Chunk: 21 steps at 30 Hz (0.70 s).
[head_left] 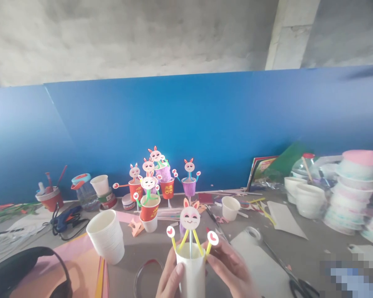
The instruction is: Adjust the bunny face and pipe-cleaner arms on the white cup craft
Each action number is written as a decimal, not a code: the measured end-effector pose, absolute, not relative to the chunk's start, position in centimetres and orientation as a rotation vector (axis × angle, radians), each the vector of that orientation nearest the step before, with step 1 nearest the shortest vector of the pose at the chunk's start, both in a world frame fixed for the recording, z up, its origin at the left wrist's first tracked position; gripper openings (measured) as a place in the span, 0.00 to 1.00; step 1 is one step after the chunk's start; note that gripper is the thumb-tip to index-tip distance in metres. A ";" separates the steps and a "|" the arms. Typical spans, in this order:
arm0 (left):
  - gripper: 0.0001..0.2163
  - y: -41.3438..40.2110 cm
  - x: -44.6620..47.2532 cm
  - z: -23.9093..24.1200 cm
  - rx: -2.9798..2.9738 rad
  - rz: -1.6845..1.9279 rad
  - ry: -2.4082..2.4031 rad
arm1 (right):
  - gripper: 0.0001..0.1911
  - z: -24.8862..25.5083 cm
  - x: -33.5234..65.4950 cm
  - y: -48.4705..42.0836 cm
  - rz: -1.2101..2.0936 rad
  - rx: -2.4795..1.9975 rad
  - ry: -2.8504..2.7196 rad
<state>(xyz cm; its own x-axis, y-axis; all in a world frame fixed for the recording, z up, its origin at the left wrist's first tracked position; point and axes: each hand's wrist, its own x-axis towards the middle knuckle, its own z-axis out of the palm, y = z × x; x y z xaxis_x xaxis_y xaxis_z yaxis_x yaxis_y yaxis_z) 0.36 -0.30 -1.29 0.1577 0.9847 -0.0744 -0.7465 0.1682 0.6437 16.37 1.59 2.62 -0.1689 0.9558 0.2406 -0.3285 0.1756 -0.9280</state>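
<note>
White cup stack (106,236) left of hands' bunny cup (191,265); finished bunny cups (155,186) behind.

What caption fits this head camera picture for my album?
Both hands, left hand and right hand, hold a white cup with a bunny puppet.

Head view in bright, even daylight, soft and diffuse, with no hard shadows on the table (298,252). Stacked pale bowls (357,190) at 3 o'clock are washed out by glare. Wide-angle distortion bends the blue wall (205,120) towards the edges; slight overall softness, strongest at 9 and 3 o'clock. A pixelated block masks the corner at 5 o'clock
</note>
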 end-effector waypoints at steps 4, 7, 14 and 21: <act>0.24 -0.4 0.1 -1.5 0.590 1.319 0.520 | 0.13 2.6 16.6 1.6 1.388 -0.714 -1.200; 0.25 -0.2 0.1 -1.8 0.696 1.340 0.516 | 0.15 2.1 16.5 1.4 1.403 -0.749 -1.147; 0.27 0.9 0.5 -2.9 0.770 1.438 0.548 | 0.29 0.1 15.4 1.3 1.239 -0.852 -1.195; 0.33 1.1 0.4 -2.6 0.895 1.324 0.570 | 0.23 -0.5 15.6 2.2 1.294 -0.838 -1.269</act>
<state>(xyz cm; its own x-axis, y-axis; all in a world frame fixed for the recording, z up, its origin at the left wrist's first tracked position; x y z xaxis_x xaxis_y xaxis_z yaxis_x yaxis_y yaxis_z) 0.42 1.10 -2.58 0.1878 0.9735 0.1302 -0.5747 0.0014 0.8184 15.57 2.16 -0.52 -0.1642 0.9670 0.1946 -0.2136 0.1577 -0.9641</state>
